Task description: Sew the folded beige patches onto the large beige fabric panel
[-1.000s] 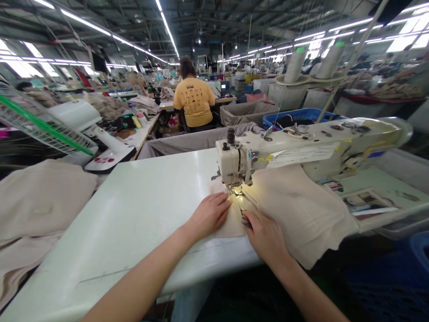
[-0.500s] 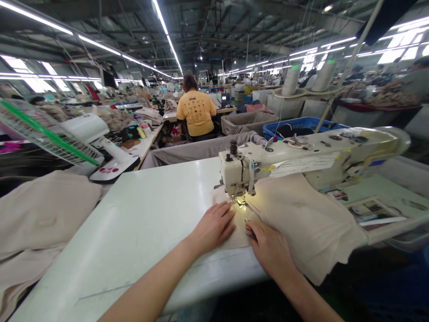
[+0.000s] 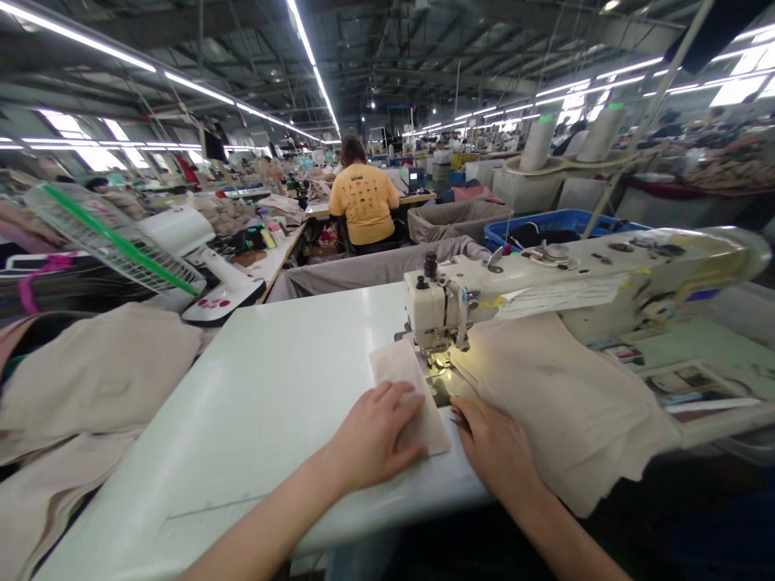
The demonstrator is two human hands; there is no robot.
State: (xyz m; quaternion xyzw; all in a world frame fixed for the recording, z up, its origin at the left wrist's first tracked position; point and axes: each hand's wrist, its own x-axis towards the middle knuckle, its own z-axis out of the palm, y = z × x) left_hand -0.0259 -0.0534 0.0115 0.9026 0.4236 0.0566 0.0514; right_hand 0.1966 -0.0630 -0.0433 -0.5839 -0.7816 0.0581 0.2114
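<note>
My left hand (image 3: 381, 432) lies with fingers spread on a small beige fabric piece (image 3: 434, 432), which rests flat on the pale table just left of the needle area. To the right, my right hand (image 3: 493, 444) is closed around a small dark metal tool (image 3: 460, 417), mostly hidden by the fingers. It sits just in front of the lit metal needle plate (image 3: 441, 391). Above stands the sewing machine (image 3: 433, 311), its presser foot (image 3: 443, 363) bare of the small piece. A larger beige cloth (image 3: 563, 403) spreads under the machine arm and hangs over the table's front edge.
Beige fabric pieces (image 3: 102, 379) are piled at the left, near a white fan (image 3: 175, 234) with a green strip. Small items lie in a tray (image 3: 696, 379) at the right. Beyond the table are a grey cloth-lined bin (image 3: 363, 270), a blue basket (image 3: 563, 219) and a seated person (image 3: 363, 202).
The small fabric piece has come out from the presser foot toward the left, under my left hand, baring the needle plate. My right hand stays near the plate. The view has turned slightly left.
</note>
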